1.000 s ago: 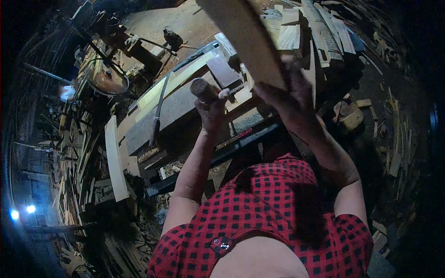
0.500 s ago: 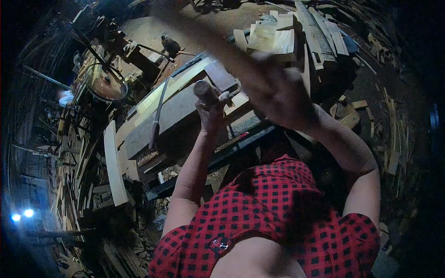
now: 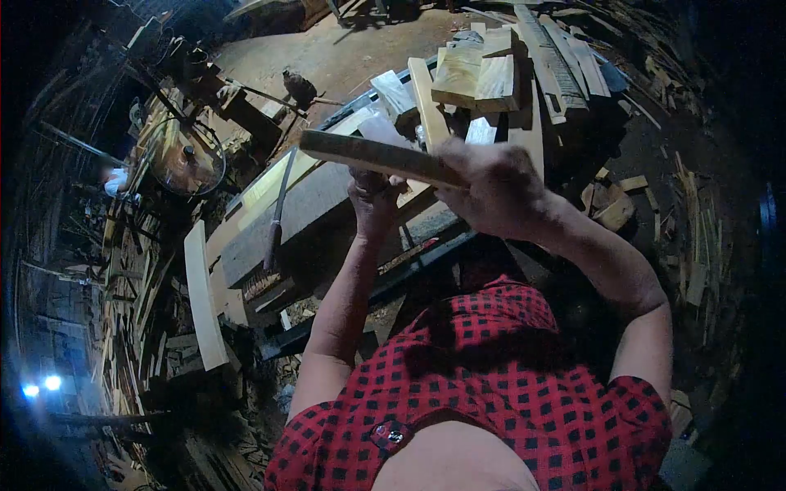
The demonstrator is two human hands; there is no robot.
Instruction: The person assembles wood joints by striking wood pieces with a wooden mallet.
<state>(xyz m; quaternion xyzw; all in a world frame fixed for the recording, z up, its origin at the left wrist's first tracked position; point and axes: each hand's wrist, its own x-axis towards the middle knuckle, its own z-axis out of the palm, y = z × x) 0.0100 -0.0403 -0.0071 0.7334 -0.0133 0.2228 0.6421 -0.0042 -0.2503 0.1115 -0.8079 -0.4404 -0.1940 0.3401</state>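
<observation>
My right hand (image 3: 499,188) is closed round one end of a flat wooden bar (image 3: 368,157), which reaches left across the view above my left hand. Under that bar my left hand (image 3: 375,204) is closed at the workpiece; the round-topped handle it grips is now mostly covered by the bar. Beneath both hands lies a thick dark board (image 3: 286,221) on the bench, with pale wood beside it. A long thin tool with a dark handle (image 3: 273,244) rests across the board, left of my left hand.
Pale wood blocks (image 3: 475,78) and long planks (image 3: 540,61) are stacked at the upper right. A curved pale board (image 3: 205,295) leans at the left. Beyond stand a round wheel-like disc (image 3: 188,159) and a bird-like dark shape (image 3: 300,86). Scrap wood lies around the bench.
The bar in my right hand has swung down from high at the top, and now lies in front of the handle in my left hand. My left hand has hardly moved.
</observation>
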